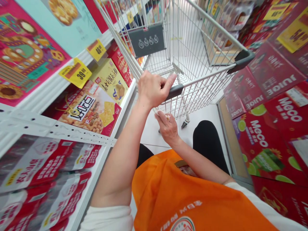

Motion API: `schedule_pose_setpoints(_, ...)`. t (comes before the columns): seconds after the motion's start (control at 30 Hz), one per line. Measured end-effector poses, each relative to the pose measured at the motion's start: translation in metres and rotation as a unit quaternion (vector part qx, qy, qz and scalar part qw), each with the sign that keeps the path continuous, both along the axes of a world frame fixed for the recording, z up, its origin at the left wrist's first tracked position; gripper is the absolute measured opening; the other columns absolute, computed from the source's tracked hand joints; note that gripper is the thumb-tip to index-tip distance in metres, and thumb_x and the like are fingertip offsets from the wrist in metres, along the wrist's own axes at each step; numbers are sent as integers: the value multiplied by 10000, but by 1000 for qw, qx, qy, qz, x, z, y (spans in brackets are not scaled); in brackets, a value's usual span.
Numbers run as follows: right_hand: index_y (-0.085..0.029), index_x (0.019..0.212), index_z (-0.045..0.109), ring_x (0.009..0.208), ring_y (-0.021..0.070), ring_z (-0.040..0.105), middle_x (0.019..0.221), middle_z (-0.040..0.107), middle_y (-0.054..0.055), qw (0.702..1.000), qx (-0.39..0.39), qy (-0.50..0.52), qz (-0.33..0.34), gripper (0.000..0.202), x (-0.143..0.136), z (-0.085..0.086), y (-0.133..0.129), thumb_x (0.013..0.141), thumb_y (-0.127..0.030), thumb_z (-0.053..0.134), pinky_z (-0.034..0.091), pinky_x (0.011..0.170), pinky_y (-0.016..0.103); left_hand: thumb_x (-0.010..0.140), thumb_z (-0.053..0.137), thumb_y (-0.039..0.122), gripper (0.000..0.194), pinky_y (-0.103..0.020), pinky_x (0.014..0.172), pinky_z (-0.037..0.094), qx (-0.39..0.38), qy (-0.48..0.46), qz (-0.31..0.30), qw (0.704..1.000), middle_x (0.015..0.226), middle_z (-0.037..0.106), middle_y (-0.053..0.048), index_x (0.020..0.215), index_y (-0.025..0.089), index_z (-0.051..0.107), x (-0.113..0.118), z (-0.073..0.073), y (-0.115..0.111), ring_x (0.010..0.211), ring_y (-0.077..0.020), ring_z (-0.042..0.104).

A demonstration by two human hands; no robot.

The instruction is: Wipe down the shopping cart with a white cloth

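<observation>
A metal wire shopping cart (pixel 204 78) stands in front of me. My left hand (pixel 155 88) is wrapped round the near left corner of its handle, thumb lying toward the dark grey grip piece (pixel 175 92). Just below, my right hand (pixel 168 128) has its fingers curled in near the cart's rear wires. Something small and pale shows at those fingers, too little of it to name. A grey panel (pixel 148 40) with round symbols hangs inside the cart. The cart's basket shows no goods.
Shelves on the left hold snack boxes (pixel 84 107), yellow price tags (pixel 76 73) and shrink-wrapped bottle packs (pixel 45 160). Stacked red drink cartons (pixel 267 138) rise close on the right. A cart wheel (pixel 185 124) rests on the white floor (pixel 154 141). I wear an orange apron (pixel 173 189).
</observation>
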State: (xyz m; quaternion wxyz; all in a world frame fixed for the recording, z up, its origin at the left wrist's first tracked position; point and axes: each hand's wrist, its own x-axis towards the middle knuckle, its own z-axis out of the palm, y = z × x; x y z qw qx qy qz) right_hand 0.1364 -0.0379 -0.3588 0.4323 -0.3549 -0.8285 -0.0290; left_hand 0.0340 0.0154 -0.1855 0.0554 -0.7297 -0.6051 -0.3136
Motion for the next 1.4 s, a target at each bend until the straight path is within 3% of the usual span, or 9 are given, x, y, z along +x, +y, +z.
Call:
schedule_pose_setpoints(0.2,-201,1188,711,1126,213,643,1213,729,115,997,38,63,-24,337,41,-24,18,1014,-176,424,519,991,397,987,300,613,658,-400,844,380,-7,-2,7,1000,464,416,-9,477,223,446,0,1,-3,646,-182,540)
schedule_pose_setpoints(0.37,-209,1136,731,1103,201,654,1165,742,107,994,68,83,1,356,34,-33,21,992,-125,416,527,978,383,985,292,624,665,-408,867,368,-15,-6,3,1000,470,434,-14,489,228,493,-1,2,-2,667,-187,552)
schedule_pose_setpoints(0.57,-216,1115,731,1048,198,673,1082,733,115,996,56,67,2,314,33,-51,23,1000,-176,442,553,926,377,967,283,667,652,-410,832,378,4,-14,-8,1000,437,441,-23,558,257,582,-3,-1,-4,691,-210,565)
schedule_pose_setpoints(0.83,-192,1069,719,1046,190,651,1060,711,110,997,42,66,12,249,32,-52,20,989,-157,486,536,946,353,964,277,683,661,-426,773,371,4,-15,-1,1000,456,491,-32,533,258,544,-3,0,-4,660,-215,572)
schedule_pose_setpoints(1.0,-209,1143,712,1084,205,638,1125,701,122,996,46,80,19,280,33,-50,22,989,-166,482,519,970,385,965,273,680,663,-433,735,356,-4,-10,12,1000,486,535,-48,526,257,533,-2,0,-4,677,-219,585)
schedule_pose_setpoints(1.2,-207,1092,741,1025,195,655,1068,726,119,998,18,54,36,320,37,-66,22,1007,-179,434,526,935,379,957,222,702,683,-434,724,361,-1,-10,7,1000,503,563,-58,548,268,554,-1,0,-5,692,-228,587)
schedule_pose_setpoints(1.4,-225,1114,748,1037,192,657,1078,736,111,994,80,61,51,303,41,-60,17,997,-179,473,522,939,380,942,176,732,720,-419,787,359,-30,-20,14,999,522,557,-63,563,241,542,2,3,-7,758,-226,595)
